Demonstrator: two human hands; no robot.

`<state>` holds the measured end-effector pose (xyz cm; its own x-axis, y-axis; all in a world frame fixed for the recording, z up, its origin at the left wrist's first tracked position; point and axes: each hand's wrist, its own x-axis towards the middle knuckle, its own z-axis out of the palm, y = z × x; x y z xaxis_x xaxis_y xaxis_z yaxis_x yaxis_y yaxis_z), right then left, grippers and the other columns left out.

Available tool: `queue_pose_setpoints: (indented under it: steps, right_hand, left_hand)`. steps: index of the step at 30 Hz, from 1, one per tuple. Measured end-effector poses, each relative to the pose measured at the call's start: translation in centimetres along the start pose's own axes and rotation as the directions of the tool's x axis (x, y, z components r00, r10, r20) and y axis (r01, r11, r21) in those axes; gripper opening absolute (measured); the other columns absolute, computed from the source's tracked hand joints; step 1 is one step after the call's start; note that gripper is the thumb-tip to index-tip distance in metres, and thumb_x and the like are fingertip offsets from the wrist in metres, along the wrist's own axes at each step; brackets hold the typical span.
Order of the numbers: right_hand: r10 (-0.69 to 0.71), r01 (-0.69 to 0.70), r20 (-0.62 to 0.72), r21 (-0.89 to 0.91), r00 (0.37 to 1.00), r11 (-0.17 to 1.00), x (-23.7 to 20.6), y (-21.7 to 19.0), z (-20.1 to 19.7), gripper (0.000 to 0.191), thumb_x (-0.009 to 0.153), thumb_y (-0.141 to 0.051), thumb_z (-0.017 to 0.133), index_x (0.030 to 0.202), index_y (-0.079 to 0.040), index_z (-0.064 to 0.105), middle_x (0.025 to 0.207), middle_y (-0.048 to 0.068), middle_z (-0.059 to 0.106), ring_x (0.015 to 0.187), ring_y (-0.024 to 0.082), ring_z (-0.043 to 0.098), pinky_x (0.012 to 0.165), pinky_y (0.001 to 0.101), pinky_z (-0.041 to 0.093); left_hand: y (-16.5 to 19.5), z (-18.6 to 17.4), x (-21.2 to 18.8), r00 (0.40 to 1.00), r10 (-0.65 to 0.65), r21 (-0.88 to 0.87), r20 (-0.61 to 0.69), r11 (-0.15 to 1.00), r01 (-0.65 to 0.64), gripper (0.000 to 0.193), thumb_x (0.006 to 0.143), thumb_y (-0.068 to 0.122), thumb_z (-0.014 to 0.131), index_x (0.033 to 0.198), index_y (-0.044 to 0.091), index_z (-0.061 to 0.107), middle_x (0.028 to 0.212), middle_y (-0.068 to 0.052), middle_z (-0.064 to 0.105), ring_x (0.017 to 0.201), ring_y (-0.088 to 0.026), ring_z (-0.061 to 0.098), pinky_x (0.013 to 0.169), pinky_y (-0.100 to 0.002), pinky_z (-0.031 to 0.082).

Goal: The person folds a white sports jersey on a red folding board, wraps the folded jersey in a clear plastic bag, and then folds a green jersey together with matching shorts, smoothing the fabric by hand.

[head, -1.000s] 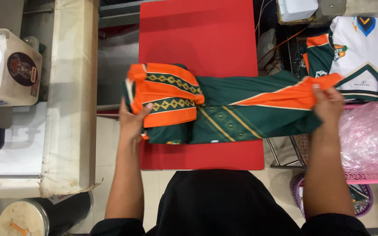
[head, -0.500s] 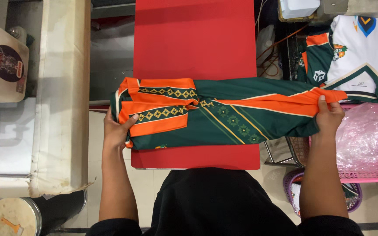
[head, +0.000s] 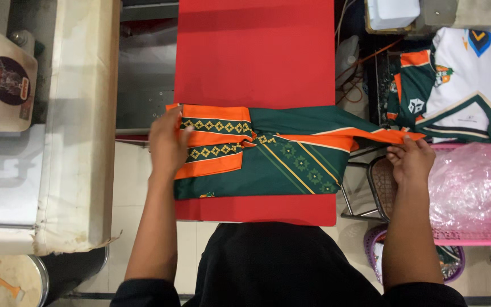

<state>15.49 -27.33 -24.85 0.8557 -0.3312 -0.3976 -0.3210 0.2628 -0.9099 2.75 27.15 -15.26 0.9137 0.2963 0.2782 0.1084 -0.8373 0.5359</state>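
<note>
Head view. We find a folded green and orange jersey (head: 279, 156) lying across the near part of a red desk (head: 257, 57), its long side running left to right. The orange panels with the yellow diamond trim sit at its left end; the green body with diagonal stripes fills the middle; a narrow orange and green strip runs off the right edge of the desk.

The left hand (head: 167, 145) rests on the left end of the jersey, palm down, fingers (head: 171, 116) together and curled over the orange edge. The right hand (head: 410, 159) is beyond the right edge of the desk, its fingers pinched on the tip of the overhanging strip, holding it level with the desk top.

To the far right we note a white, green and orange jersey (head: 467, 85) laid flat. Just near it lies a bundle of clear plastic wrap (head: 473, 182) on a pink rack (head: 473, 234). Below the right hand a wire stool (head: 370, 187) is partly visible. To the left stands a long cream-covered bench (head: 80, 125), with a white box (head: 1, 79) at the far left and a round tin (head: 12, 279) in the near left corner.
</note>
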Motion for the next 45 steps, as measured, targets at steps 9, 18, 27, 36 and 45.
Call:
queue_pose_setpoints:
  steps: [9, 18, 27, 36, 45]
  right_hand:
    - [-0.196, 0.176, 0.068, 0.224, 0.978, 0.959, 4.2, -3.7, 1.5, 0.003, 0.104, 0.003, 0.062, 0.107, 0.003, 0.062, 0.1, 0.014, 0.065, 0.077, 0.025, 0.067, 0.068, 0.0434, 0.061]
    - [-0.043, 0.155, 0.369, -0.28, 0.929, 0.947, 7.1, -6.4, 11.7, 0.074, 0.098, -0.012, 0.063, 0.158, -0.012, 0.02, 0.135, 0.011, 0.057, 0.118, 0.027, 0.062, 0.086, 0.0433, 0.061]
    - [-0.252, 0.682, 0.725, -0.387, 0.64, 0.62, -4.2, 3.4, 3.2, 0.066, 0.083, 0.003, 0.064, 0.148, -0.004, 0.053, 0.126, 0.013, 0.068, 0.11, 0.018, 0.067, 0.091, 0.0313, 0.054]
    - [-0.356, 0.916, 0.846, -0.39, 0.396, 0.093, -2.4, 0.9, 3.2, 0.015, 0.08, 0.0, 0.078, 0.089, -0.001, 0.065, 0.094, 0.012, 0.067, 0.095, 0.032, 0.064, 0.085, 0.0398, 0.05]
    - [-0.463, 0.909, 0.789, -0.402, 0.405, 0.11, -9.0, 3.2, -10.6, 0.014, 0.089, 0.002, 0.069, 0.094, -0.003, 0.057, 0.101, 0.017, 0.065, 0.095, 0.035, 0.066, 0.079, 0.0427, 0.055]
  left_hand:
    - [-2.9, 1.2, 6.8, 0.999, 0.04, -0.152, 0.007, 0.988, -0.038, 0.01, 0.088, 0.011, 0.081, 0.097, 0.007, 0.08, 0.086, -0.012, 0.068, 0.073, -0.026, 0.068, 0.066, -0.04, 0.053]
    - [-0.6, 3.3, 16.3, 0.848, 0.223, -0.068, -0.482, 0.955, -0.289, 0.03, 0.09, 0.002, 0.073, 0.118, -0.006, 0.069, 0.113, -0.025, 0.069, 0.093, -0.037, 0.069, 0.078, -0.039, 0.055]
    - [0.2, -1.7, -3.1, 0.978, 0.109, -0.087, 0.175, 0.992, -0.095, 0.041, 0.081, 0.024, 0.082, 0.118, 0.009, 0.074, 0.132, -0.015, 0.068, 0.125, -0.033, 0.057, 0.109, -0.046, 0.042]
    - [-1.0, -1.8, -5.0, 0.952, 0.216, 0.011, 0.217, 0.975, -0.224, 0.019, 0.088, 0.023, 0.077, 0.105, 0.014, 0.077, 0.142, -0.009, 0.067, 0.143, -0.029, 0.052, 0.117, -0.053, 0.029]
    - [-0.7, -12.3, -17.0, 0.949, 0.144, -0.385, 0.281, 0.923, -0.026, 0.022, 0.087, 0.023, 0.074, 0.099, 0.004, 0.075, 0.105, -0.007, 0.078, 0.102, -0.024, 0.074, 0.101, -0.043, 0.053]
